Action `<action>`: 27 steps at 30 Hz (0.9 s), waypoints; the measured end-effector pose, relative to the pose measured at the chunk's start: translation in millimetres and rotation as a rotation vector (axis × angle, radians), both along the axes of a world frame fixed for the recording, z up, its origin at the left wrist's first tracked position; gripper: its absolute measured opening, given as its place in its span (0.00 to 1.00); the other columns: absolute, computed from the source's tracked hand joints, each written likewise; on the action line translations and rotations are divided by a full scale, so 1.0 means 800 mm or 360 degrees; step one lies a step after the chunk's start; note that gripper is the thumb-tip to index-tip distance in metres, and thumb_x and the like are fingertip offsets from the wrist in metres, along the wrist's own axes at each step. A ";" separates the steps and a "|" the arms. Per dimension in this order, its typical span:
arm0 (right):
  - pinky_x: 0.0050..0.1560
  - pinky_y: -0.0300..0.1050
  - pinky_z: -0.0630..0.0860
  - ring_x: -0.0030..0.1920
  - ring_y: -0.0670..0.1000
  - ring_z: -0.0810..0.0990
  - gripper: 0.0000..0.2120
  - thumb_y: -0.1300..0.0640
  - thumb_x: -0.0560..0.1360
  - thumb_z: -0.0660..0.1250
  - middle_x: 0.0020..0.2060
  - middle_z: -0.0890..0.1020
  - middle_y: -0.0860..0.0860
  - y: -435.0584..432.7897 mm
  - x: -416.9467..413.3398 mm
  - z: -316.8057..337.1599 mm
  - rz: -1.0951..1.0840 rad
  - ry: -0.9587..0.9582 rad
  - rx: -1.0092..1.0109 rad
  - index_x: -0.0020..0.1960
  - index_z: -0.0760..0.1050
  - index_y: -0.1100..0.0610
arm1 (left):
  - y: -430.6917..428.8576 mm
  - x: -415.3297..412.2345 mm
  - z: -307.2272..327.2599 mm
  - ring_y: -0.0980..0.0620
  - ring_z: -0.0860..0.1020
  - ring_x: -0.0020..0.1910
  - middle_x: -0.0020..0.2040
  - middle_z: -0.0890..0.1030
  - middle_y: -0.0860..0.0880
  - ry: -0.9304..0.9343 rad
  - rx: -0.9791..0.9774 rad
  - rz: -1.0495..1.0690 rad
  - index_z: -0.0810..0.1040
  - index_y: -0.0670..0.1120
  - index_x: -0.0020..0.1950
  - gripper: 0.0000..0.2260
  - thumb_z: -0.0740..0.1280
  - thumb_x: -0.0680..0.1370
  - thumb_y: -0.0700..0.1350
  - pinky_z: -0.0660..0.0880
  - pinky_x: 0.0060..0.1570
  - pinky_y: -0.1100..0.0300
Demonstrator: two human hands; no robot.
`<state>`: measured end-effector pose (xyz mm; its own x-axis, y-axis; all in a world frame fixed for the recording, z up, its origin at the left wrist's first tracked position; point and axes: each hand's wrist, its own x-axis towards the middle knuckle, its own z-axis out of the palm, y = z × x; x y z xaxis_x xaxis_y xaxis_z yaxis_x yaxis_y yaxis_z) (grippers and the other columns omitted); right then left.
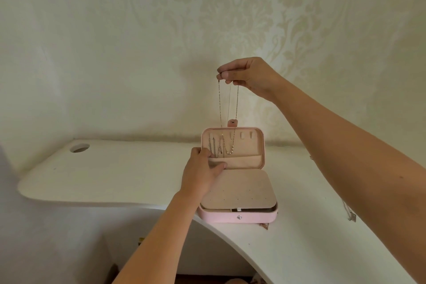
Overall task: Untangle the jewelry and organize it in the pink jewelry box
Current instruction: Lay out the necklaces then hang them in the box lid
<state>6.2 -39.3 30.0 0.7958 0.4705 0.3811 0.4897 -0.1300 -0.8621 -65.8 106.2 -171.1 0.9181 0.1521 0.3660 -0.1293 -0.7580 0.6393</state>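
The pink jewelry box (239, 217) stands open on the white desk, its lid upright and a beige flap lying over the base. My right hand (249, 76) is raised above the box and pinches a thin gold necklace (219, 104), which hangs down in a long loop in front of the lid. Its beaded lower end (230, 151) reaches the lid's lining. Silver chains (213, 147) hang from hooks at the lid's left. My left hand (202, 170) grips the edge of the lid's beige pocket (244, 160), thumb on top.
The white desk (115, 175) has a curved front edge and a round cable hole (79, 147) at the back left. More chain jewelry (350, 213) lies on the desk at the right. A small piece (265, 225) peeks out by the box's front right corner.
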 end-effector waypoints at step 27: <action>0.41 0.42 0.76 0.39 0.47 0.81 0.04 0.61 0.72 0.70 0.40 0.84 0.51 -0.016 -0.032 -0.132 -0.0564 -0.1176 -0.0735 0.44 0.84 0.58 | -0.001 -0.005 0.002 0.52 0.71 0.43 0.51 0.69 0.49 -0.0025 -0.0042 -0.0030 0.73 0.43 0.53 0.18 0.71 0.73 0.54 0.65 0.41 0.65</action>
